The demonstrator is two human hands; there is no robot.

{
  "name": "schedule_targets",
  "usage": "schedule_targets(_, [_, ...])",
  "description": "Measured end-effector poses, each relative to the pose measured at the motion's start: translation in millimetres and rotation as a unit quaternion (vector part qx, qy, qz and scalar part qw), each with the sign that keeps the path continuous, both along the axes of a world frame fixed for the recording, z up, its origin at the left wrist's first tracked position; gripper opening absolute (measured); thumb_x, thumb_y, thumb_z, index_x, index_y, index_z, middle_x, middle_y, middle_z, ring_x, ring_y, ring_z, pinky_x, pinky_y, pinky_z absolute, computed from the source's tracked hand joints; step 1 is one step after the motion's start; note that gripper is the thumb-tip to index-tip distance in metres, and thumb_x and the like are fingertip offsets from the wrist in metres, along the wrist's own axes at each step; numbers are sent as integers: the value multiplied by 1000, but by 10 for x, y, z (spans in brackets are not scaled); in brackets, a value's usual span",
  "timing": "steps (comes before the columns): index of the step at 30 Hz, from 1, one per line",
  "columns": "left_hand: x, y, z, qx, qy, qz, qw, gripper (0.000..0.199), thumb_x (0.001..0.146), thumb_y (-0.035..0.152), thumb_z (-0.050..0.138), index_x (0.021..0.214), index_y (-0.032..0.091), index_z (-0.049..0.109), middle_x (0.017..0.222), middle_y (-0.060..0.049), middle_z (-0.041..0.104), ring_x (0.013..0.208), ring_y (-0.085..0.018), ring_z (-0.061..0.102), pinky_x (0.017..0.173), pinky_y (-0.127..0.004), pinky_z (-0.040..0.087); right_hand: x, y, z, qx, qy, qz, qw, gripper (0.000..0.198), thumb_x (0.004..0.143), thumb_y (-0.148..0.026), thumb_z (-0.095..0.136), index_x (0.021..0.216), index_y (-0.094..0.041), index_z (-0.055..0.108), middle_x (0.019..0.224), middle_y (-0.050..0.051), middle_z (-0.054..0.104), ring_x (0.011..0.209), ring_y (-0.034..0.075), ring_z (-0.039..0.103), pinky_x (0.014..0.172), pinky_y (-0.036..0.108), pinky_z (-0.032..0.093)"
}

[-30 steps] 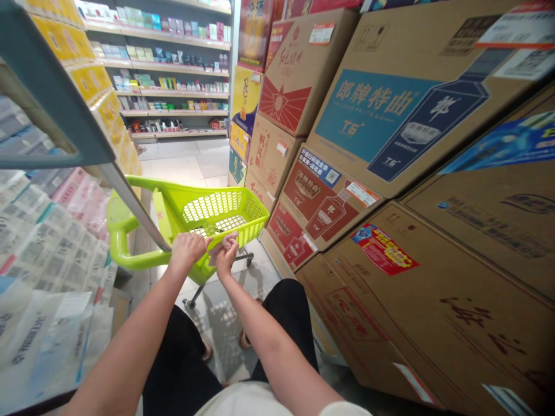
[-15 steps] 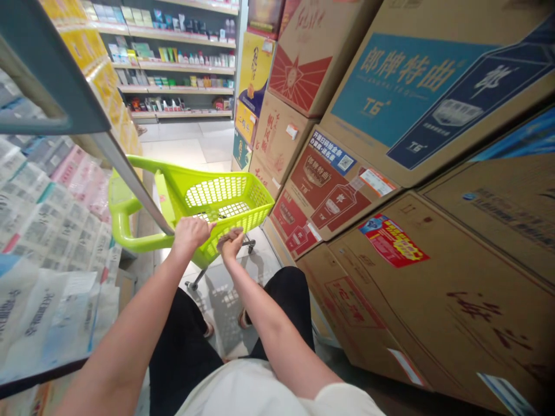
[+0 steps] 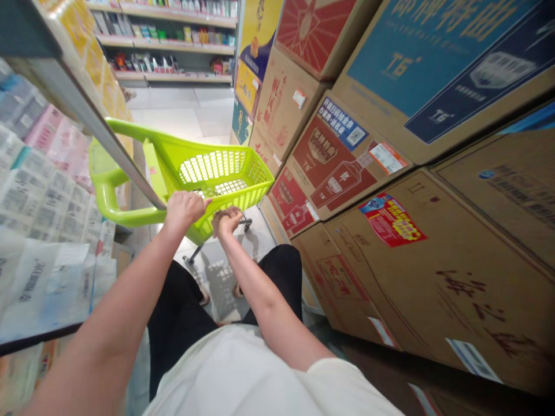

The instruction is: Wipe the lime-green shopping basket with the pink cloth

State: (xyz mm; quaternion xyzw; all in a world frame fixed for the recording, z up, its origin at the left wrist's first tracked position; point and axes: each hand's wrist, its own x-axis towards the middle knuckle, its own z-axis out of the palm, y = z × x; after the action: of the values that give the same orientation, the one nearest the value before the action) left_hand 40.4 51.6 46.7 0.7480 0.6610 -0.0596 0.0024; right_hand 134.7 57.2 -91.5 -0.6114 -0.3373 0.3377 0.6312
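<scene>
A lime-green wheeled shopping basket [image 3: 255, 173] with a lattice-walled bin stands on the floor in front of me. Its grey pull-handle pole [image 3: 104, 136] slants up to the upper left, close to the camera. My left hand [image 3: 186, 208] is closed on the basket's near rim, beside the pole's lower end. Just right of it, my right hand [image 3: 228, 221] is against or just in front of the basket's near side, fingers curled. Something brownish shows at those fingers, too unclear to name. Through the lattice the bin's floor is partly visible.
Stacked cardboard cartons [image 3: 390, 277] form a wall close on the right. Packs of wrapped paper goods [image 3: 47, 190] and yellow packages [image 3: 82, 52] line the left. Shelves of small products [image 3: 173, 40] stand ahead across a tiled floor [image 3: 173, 115].
The view has tipped downward, so shelves, cartons and basket sit higher in the picture. Both hands stay at the basket's near side, and the pole has shifted left in view.
</scene>
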Motion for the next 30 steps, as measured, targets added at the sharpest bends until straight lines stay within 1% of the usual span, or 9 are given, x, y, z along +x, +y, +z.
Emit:
schedule_targets(1, [6, -4, -9, 3, -2, 4, 1000, 76, 96, 56, 16, 103, 5, 71, 97, -22, 71, 100, -32, 64, 84, -38, 39, -13, 1, 14, -1, -13, -5, 1000, 31, 74, -6, 40, 101, -21, 43, 104, 6, 53, 106, 18, 53, 96, 38, 46])
schedule_targets(5, [37, -26, 16, -1, 0, -3, 1000, 74, 96, 53, 16, 103, 3, 70, 98, -22, 70, 100, -32, 63, 84, -38, 39, -83, 16, 56, 72, -120, 18, 990, 30, 77, -9, 43, 104, -20, 47, 114, 8, 52, 116, 18, 50, 104, 38, 40])
schedule_targets(9, [56, -50, 69, 5, 3, -11, 1000, 74, 97, 51, 15, 99, 3, 71, 93, -23, 70, 95, -32, 65, 81, -39, 40, -24, 38, -21, 10, -67, -27, 997, 31, 75, -6, 41, 103, -19, 45, 98, 7, 55, 104, 19, 54, 93, 39, 48])
schedule_targets(12, [53, -40, 56, 11, 1, -13, 1000, 74, 96, 52, 15, 97, 4, 72, 90, -23, 71, 94, -33, 65, 80, -39, 40, 29, 52, -64, 2, -54, -46, 997, 34, 75, -4, 38, 105, -18, 43, 96, 7, 55, 102, 20, 55, 90, 41, 50])
schedule_targets(16, [51, -18, 14, -1, -2, 1, 1000, 73, 96, 53, 17, 100, 4, 71, 96, -23, 70, 98, -32, 64, 84, -39, 39, 41, 52, -31, 70, -118, 2, 991, 35, 74, -5, 42, 104, -21, 47, 113, 9, 51, 118, 19, 48, 104, 40, 39])
schedule_targets(18, [55, -15, 12, -7, 0, 6, 1000, 72, 96, 53, 17, 101, 4, 70, 97, -23, 70, 99, -32, 64, 84, -39, 39, 76, 77, -35, 97, -159, 27, 982, 34, 74, -5, 42, 103, -21, 49, 112, 8, 51, 117, 19, 48, 105, 38, 38])
schedule_targets(23, [64, -21, 35, -1, 8, 4, 1000, 73, 96, 54, 17, 100, 6, 71, 95, -22, 72, 98, -31, 65, 81, -36, 40, 327, 236, -129, 10, -146, -59, 987, 35, 69, -3, 43, 100, -19, 46, 100, 8, 53, 104, 20, 51, 94, 37, 45])
schedule_targets(26, [59, -10, 17, 4, 1, 4, 1000, 73, 96, 55, 17, 99, 6, 72, 95, -22, 72, 99, -31, 65, 82, -36, 40, 399, 306, -134, 4, -143, -66, 988, 34, 71, -4, 42, 101, -19, 47, 101, 8, 53, 104, 20, 51, 91, 37, 45])
schedule_targets(30, [47, 3, -22, 11, -7, 2, 1000, 74, 96, 55, 17, 100, 5, 71, 97, -23, 71, 99, -32, 64, 82, -38, 39, 260, 234, -90, 35, -165, -61, 984, 34, 73, -4, 39, 103, -19, 48, 111, 11, 50, 113, 20, 47, 103, 40, 38])
